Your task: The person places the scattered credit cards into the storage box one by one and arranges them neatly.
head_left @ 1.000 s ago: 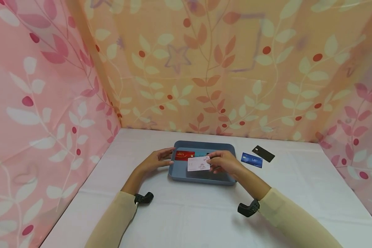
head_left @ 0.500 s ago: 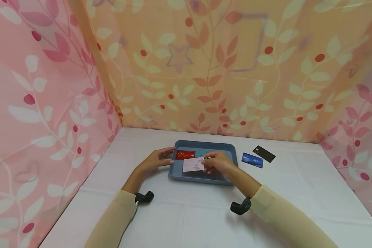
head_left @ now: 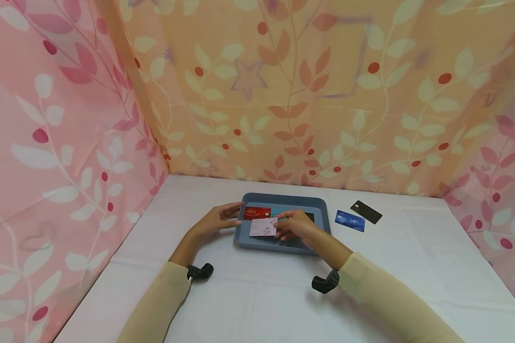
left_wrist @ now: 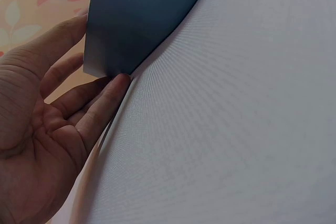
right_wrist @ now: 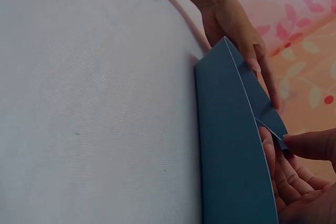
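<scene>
A pale pink card [head_left: 262,227] is pinched between the thumb and fingers of my right hand [head_left: 298,226], low over the blue-grey tray [head_left: 257,246]. In the right wrist view, that thumb and the fingers [right_wrist: 294,182] meet at the card's edge behind the tray wall [right_wrist: 231,145]. My left hand [head_left: 216,220] rests at the tray's left end, thumb and fingers stretched out against it. The left wrist view shows its fingertips [left_wrist: 122,80] at the foot of the tray wall [left_wrist: 142,14]. Inside the tray, a red VIP card [head_left: 253,213] lies beside a partly hidden teal card [head_left: 279,210].
A dark card [head_left: 310,216] shows in the tray behind my right hand. On the white-covered table [head_left: 249,300], right of the tray, lie a blue VIP card [head_left: 349,220] and a black card [head_left: 366,212]. Patterned cloth walls [head_left: 257,119] enclose the back and sides.
My right hand has carried the pink card leftward within the tray, towards the red card. The left hand has stayed at the tray's left end.
</scene>
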